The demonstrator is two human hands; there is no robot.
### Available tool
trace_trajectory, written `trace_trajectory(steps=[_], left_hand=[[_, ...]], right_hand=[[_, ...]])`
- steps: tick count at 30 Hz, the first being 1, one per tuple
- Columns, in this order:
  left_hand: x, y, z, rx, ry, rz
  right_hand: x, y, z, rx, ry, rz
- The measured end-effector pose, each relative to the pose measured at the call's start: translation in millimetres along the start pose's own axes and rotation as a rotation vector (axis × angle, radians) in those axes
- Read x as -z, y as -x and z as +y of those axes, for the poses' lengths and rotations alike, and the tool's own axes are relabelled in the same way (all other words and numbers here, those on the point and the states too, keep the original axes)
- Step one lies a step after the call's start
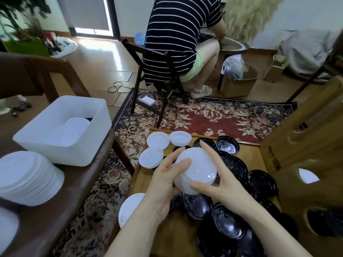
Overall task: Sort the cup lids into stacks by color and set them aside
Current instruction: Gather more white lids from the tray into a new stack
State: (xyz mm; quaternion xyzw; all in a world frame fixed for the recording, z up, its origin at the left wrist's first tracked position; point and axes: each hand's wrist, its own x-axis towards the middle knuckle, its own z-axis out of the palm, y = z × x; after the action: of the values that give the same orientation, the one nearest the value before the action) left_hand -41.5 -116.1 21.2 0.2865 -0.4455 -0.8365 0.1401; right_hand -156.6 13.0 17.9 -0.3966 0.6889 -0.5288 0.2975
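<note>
At frame centre, left hand (165, 179) and right hand (216, 179) clasp a short stack of white lids (195, 170) above the tray (246, 154). Judged mid-gathering; next, add loose white lids (157, 140) or transfer to the tall white stack (27, 178), lower left.

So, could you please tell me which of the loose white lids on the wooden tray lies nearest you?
The white lid at the tray's near-left edge, beside the left forearm; the other three sit at the far-left corner.
</note>
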Motion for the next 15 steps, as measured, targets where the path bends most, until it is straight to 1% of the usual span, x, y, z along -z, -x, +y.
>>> trace_trajectory(steps=[3, 5, 8, 10, 12, 13, 15], left_hand=[[5, 2, 1, 0.033, -0.041, -0.036], [9, 0, 2, 0.033, -0.072, -0.029], [19, -6, 9, 0.032, -0.038, 0.080], [32, -13, 17, 0.041, 0.019, 0.175], [45, -17, 26, 0.032, 0.031, 0.239], [52, -18, 29, 0.019, 0.012, 0.264], [59, -18, 36, 0.012, -0.027, 0.288]], right_hand=[[-4, -1, 1, -0.016, -0.015, -0.010], [-5, -6, 3, -0.026, -0.017, -0.054], [0, -26, 9, -0.032, -0.046, -0.164], [7, -49, 20, -0.034, 0.006, -0.132], [14, -77, 34, -0.066, 0.129, -0.047], [18, -92, 43, -0.073, 0.232, -0.022], [22, -121, 59, -0.047, 0.526, -0.036]])
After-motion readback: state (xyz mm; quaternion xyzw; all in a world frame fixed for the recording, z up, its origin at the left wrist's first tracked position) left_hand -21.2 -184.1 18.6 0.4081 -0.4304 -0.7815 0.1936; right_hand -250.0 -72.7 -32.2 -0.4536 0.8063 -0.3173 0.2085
